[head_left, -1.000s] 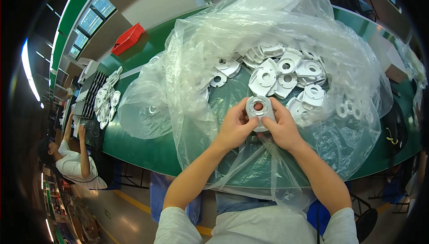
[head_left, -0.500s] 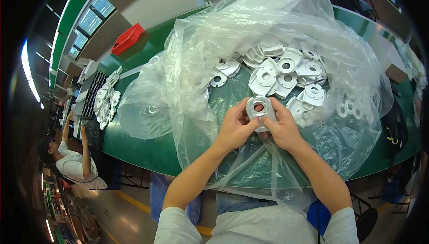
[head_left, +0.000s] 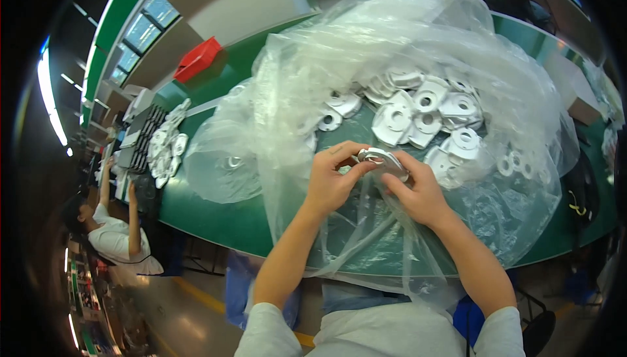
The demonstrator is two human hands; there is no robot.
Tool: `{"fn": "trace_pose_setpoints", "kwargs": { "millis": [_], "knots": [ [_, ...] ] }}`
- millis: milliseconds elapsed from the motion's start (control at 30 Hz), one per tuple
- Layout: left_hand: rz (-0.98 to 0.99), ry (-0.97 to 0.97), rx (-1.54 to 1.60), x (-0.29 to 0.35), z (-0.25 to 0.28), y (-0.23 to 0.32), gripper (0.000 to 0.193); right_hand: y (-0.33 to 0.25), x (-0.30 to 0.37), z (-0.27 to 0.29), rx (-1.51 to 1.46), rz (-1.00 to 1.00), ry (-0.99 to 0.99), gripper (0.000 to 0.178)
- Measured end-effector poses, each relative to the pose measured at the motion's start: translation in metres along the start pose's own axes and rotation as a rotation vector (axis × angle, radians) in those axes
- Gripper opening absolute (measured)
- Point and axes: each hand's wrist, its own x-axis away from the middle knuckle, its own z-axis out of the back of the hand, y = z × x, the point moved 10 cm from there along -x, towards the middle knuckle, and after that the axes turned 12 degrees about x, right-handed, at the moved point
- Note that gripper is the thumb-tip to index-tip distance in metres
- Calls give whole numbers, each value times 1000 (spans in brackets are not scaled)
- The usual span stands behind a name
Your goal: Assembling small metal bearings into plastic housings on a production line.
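Between my two hands is a white plastic part with a round hole, tipped so that its edge faces me. My left hand pinches its left end between thumb and fingers. At the other end, my right hand has its fingers along the part's far side, with the thumb a little below it. Beyond my hands, a pile of similar white parts lies in a large clear plastic bag that is spread open on the green table.
A red bin stands at the table's far left. On the left, a co-worker works by a stack of dark trays and another heap of white parts. At the right is a cardboard box.
The white part has been tilted from facing me to nearly edge-on. My right thumb has come off its face, and the whole view has shifted slightly.
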Motion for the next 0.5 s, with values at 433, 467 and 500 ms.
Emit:
{"fn": "trace_pose_setpoints", "kwargs": {
  "millis": [433,467,500],
  "knots": [
    [318,1163,-243,253,369,13,19,7,0,-2,108,-14,-28,16],
    [419,1143,-352,269,404,2,23,5,-1,-6,100,6,-36,15],
    [491,1151,-424,265,416,-8,27,14,-3,-6,119,21,-35,15]
  ]
}}
